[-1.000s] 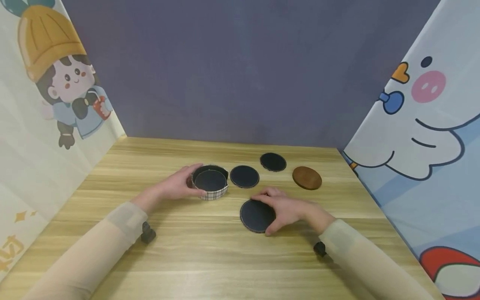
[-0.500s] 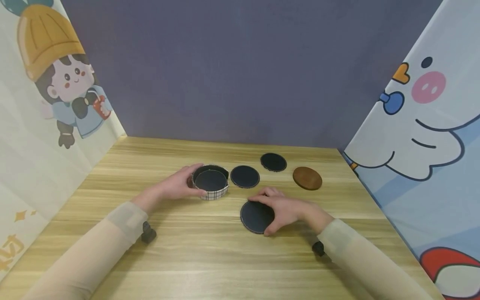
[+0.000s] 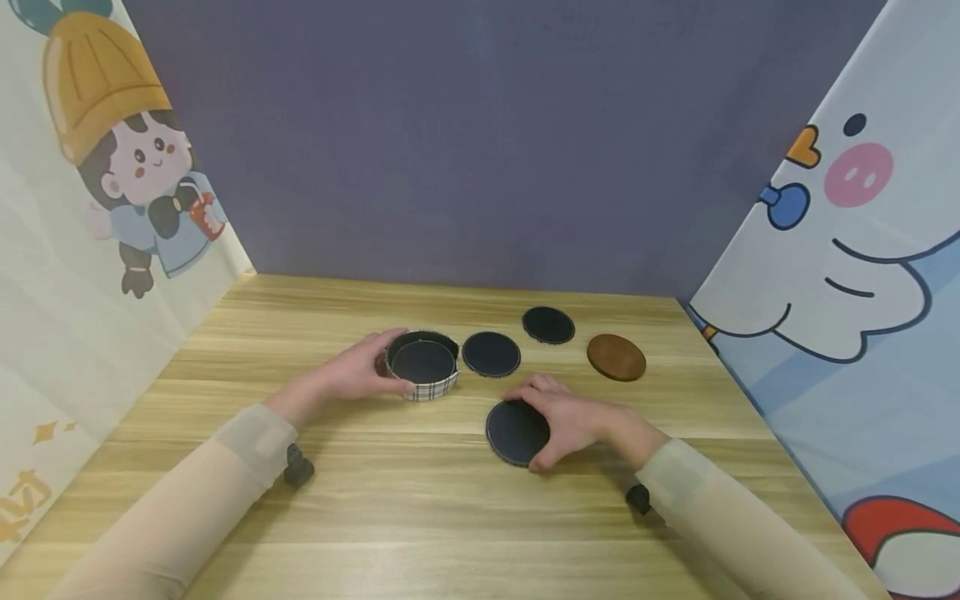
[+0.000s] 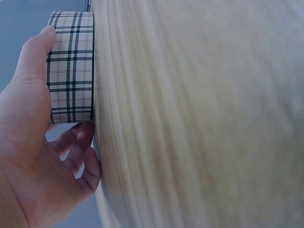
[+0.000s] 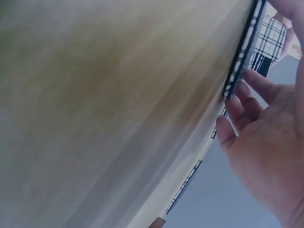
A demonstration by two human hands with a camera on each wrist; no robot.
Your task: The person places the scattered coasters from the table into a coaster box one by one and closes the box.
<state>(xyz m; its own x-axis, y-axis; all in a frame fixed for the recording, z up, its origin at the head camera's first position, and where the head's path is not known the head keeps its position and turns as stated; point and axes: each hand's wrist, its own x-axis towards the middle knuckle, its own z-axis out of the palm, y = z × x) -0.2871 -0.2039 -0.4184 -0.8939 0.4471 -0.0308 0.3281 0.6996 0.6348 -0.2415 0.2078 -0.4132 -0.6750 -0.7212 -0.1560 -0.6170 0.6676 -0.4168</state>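
My left hand [image 3: 360,368] holds a round plaid coaster holder [image 3: 435,390] from its left side, thumb along the near wall. In the left wrist view the thumb rests on the holder's plaid wall [image 4: 71,66]. Inside the holder lies a black coaster [image 3: 422,362]. To the right and closer to me, my right hand [image 3: 568,423] grips another round black coaster [image 3: 513,433] by its edge, between thumb and fingers. In the right wrist view this coaster [image 5: 244,47] shows edge-on; whether it touches the table cannot be told.
Just right of the holder lies a black coaster [image 3: 491,354], with another black coaster [image 3: 548,325] farther back. A brown round coaster [image 3: 617,357] lies at the right. A dark wall [image 3: 465,150] bounds the wooden table [image 3: 420,517] behind; printed panels stand on both sides.
The black coaster in my right hand has shifted slightly to the right. My left hand and the holder stay in place.
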